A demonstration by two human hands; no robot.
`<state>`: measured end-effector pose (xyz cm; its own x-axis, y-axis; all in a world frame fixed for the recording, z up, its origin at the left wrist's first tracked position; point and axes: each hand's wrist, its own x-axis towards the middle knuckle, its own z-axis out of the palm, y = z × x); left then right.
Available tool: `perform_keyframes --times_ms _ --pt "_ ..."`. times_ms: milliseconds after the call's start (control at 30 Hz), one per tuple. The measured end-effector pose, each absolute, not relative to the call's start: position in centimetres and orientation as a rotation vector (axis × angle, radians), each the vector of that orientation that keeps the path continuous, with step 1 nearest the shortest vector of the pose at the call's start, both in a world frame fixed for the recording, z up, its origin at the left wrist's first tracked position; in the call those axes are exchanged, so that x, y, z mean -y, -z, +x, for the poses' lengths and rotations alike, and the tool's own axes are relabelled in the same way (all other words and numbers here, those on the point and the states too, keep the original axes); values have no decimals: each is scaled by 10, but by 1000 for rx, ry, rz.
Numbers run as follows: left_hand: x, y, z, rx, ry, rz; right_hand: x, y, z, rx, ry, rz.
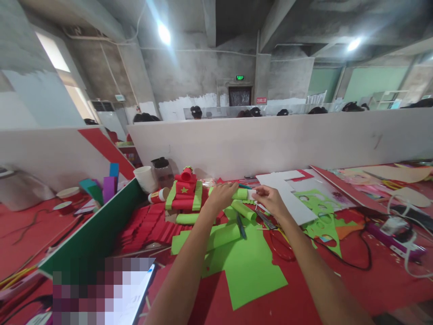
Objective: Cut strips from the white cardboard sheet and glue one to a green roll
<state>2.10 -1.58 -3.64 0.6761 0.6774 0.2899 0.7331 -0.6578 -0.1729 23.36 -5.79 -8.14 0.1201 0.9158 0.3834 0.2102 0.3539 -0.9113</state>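
My left hand (222,195) is closed around a bright green roll (241,194) of sheet material. At the roll's right end, my right hand (268,198) pinches a small white piece (251,194); whether it sits inside the roll or against it I cannot tell. Just below lies a second green roll (244,210), near a dark-bladed tool (241,226). Scissors (266,220) rest under my right hand. Flat green sheets (252,271) spread between my forearms. To the left stands a red and green rolled model (184,192) with a yellow star.
Red pleated strips (149,225) lie left, beside a green divider board (98,230). White cups (145,178) and a dark-lidded jar (162,171) stand behind. A phone (131,293) is at front left. White sheets (287,198), a cut-out green sheet (320,214) and a cabled power strip (395,241) lie right.
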Motion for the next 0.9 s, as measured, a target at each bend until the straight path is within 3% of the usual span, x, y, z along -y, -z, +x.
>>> perform_keyframes --times_ms 900 --pt "15 44 31 1017 387 -2629 67 73 221 1348 -763 -1152"
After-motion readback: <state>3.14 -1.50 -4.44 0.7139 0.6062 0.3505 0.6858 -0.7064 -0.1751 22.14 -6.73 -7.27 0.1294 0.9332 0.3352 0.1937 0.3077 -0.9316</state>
